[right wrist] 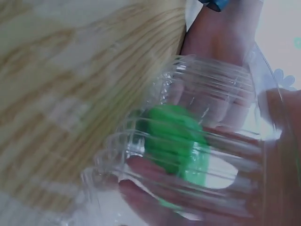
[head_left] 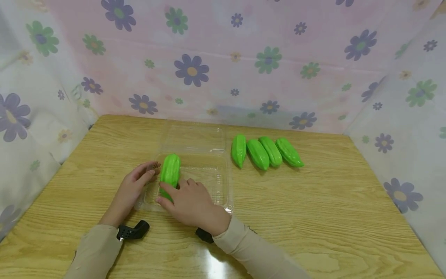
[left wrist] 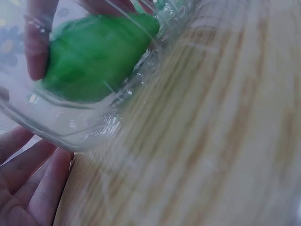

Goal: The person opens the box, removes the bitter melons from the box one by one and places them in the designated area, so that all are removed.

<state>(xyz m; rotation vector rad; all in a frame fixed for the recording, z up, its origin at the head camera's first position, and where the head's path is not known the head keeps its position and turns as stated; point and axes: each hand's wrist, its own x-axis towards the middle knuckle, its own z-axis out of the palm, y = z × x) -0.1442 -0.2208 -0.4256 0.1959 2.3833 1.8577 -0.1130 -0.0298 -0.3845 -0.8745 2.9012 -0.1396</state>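
Note:
A clear plastic clamshell box (head_left: 228, 190) lies on the table with its lid (head_left: 195, 135) folded back, away from the person. Inside its left part is a glossy green star fruit (head_left: 170, 168), ridged lengthwise. My right hand (head_left: 193, 201) reaches over the box's front and grips the near end of this fruit between thumb and fingers. Seen through the clear wall, the green star fruit (left wrist: 94, 59) sits low in the box. My left hand (head_left: 134, 184) is at the box's left side, its loosely extended fingers (left wrist: 44, 183) against or close beside the outer wall.
Several more green star fruits (head_left: 258, 154) lie in a row right of the box on the wooden table (head_left: 296, 224). A flowered cloth (head_left: 223, 58) hangs behind the table and along both sides. Dark wrist mounts (head_left: 134, 231) are strapped to the forearms.

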